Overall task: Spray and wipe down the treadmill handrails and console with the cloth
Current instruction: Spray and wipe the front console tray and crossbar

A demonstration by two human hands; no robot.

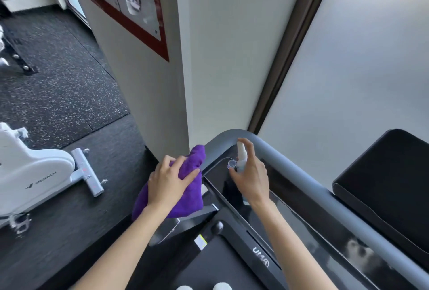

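My left hand (170, 179) presses a purple cloth (190, 193) against the left end of the treadmill's grey handrail (285, 162), fingers spread over the fabric. My right hand (251, 173) grips a small clear spray bottle (241, 157) upright over the glossy black console (290, 206), with the index finger resting on top of the nozzle. A small clear cap sits against the bottle near my thumb. The lower part of the bottle is hidden behind my palm.
A white exercise bike (34, 173) stands on the dark speckled floor at left. A white pillar (209, 57) and a red-framed poster (130, 6) rise ahead. A black padded piece (383, 182) sits beyond the handrail at right. The treadmill belt (220, 266) lies below.
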